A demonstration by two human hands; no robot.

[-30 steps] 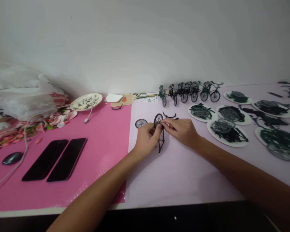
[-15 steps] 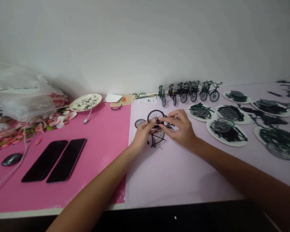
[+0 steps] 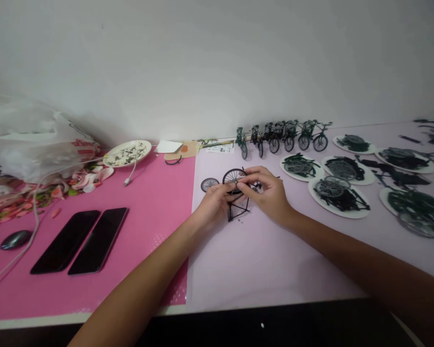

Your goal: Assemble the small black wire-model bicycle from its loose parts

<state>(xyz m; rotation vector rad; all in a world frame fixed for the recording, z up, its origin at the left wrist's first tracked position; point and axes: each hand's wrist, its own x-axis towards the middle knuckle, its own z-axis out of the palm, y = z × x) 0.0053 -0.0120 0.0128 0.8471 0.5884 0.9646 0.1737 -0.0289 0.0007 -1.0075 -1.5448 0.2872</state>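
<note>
Both of my hands meet at a small black spoked wheel (image 3: 233,175) above the pale sheet. My left hand (image 3: 214,201) pinches it from the left near its hub. The thumb and fingers of my right hand (image 3: 264,192) close on the hub area from the right. A thin black bicycle frame (image 3: 239,210) shows just below the fingers; whether it is joined to the wheel is hidden. Another small wheel (image 3: 210,184) lies left of the held one. Tiny loose bits (image 3: 240,221) rest near the frame.
Several assembled miniature bicycles (image 3: 289,136) stand along the wall. White plates of dark parts (image 3: 338,195) are at the right. Two black phones (image 3: 97,241), a mouse (image 3: 16,239), a cable, petals (image 3: 25,202), a plastic bag (image 3: 32,140) and a plate of small pieces (image 3: 127,154) occupy the left.
The held wheel has shifted slightly right and down. My right hand's fingers have closed in nearer to the hub, and the black frame has moved a little right.
</note>
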